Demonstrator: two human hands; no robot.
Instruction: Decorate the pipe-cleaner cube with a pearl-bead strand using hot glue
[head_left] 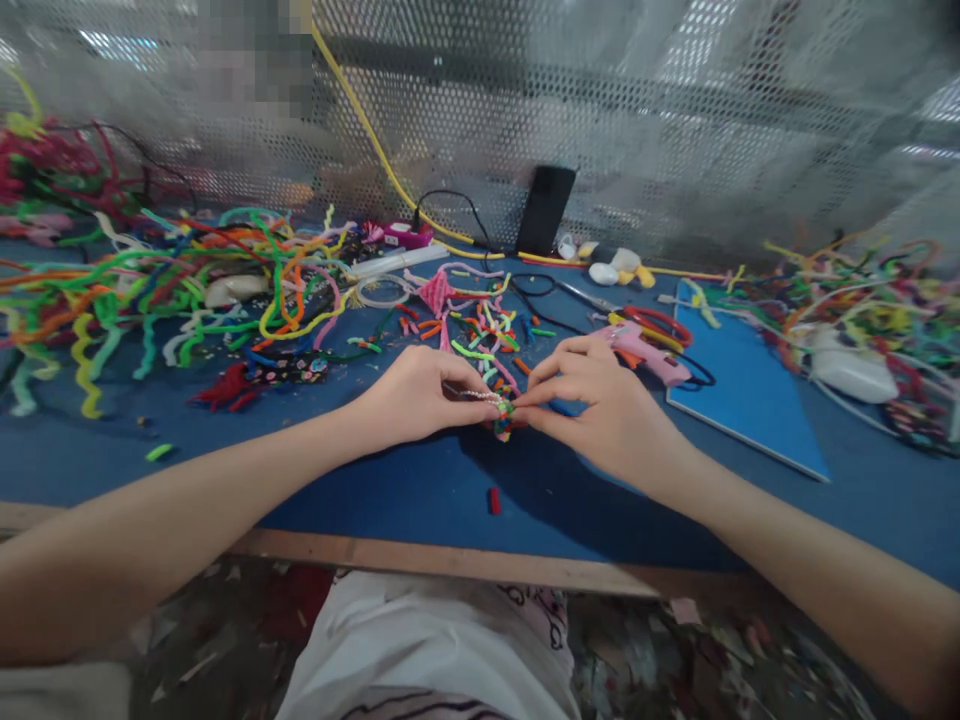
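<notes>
Above the blue tabletop, near its front edge, my two hands meet at a small multicoloured piece (504, 425) with green, blue and orange bits. My left hand (420, 395) pinches it from the left between thumb and forefinger, along with a thin pale twisted cord (476, 394). From the other side, the thumb and fingertips of my right hand (585, 405) close on its edge. What exactly the piece is cannot be made out. Behind my fingers lie short cut bits of coloured pipe cleaner (476, 348) and a pink woven piece (435, 293). One red bit (493, 501) lies in front.
A heap of pipe cleaners (150, 275) covers the left, another (885, 290) the right. A pink glue gun (649, 355) and red-handled scissors (660, 325) lie by a blue board (742, 380). A phone (546, 212) leans on the perforated metal screen (637, 110).
</notes>
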